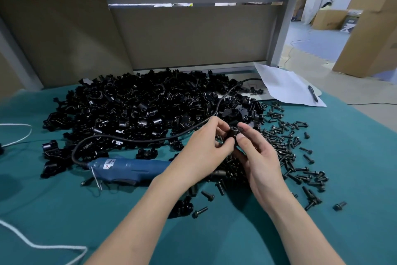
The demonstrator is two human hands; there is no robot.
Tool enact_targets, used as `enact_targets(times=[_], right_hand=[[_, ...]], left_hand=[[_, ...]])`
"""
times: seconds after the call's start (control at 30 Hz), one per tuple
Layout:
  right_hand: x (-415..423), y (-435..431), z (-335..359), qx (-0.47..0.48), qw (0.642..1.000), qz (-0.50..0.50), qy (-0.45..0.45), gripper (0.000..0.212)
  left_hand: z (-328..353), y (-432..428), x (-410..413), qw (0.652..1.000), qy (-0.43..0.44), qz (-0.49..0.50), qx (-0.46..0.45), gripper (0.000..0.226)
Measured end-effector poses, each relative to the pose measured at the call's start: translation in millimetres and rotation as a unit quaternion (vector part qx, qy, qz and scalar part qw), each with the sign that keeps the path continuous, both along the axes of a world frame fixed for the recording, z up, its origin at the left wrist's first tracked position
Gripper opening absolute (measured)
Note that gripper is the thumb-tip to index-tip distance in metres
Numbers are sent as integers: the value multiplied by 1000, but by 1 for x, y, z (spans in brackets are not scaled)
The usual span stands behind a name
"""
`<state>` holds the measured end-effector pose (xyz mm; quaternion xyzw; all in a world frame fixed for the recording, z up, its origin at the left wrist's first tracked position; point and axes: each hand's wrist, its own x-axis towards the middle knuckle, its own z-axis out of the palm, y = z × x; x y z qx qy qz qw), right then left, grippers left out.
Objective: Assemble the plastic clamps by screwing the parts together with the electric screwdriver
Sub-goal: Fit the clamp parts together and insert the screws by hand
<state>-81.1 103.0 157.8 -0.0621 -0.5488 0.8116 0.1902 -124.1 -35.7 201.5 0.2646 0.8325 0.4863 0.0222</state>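
The clamp part, a small black plastic piece with a round socket facing up, is held in mid-air between both hands, just above the screws strewn over the green worktop. Whether a screw already sits in it, I cannot tell. This looks to me like the fitting step. To do it well, line the holes up squarely and start the screw straight by hand before reaching for the electric screwdriver. It lies idle just left of the wrists, its cable looping over the heap of clamp parts.

The left hand pinches the part from the left, fingers curled over it. The right hand clamps it from the right, thumb against its side. Both forearms come in low and converge.
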Motion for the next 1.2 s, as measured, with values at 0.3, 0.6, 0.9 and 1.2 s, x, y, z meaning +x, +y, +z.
enact_targets(times=[0.3,0.6,0.9,1.2], right_hand=[[2,0,2,18,1000,7,-4,29],[3,0,5,-122,988,89,-11,27],[2,0,5,-100,992,73,-21,32],[4,-1,9,-101,994,39,9,28]], left_hand=[[6,-6,-1,996,-63,-33,48,18],[9,-12,-2,998,8,-38,40,35],[13,-7,5,993,-63,-44,86,23],[11,-5,3,984,-96,-57,139,36]])
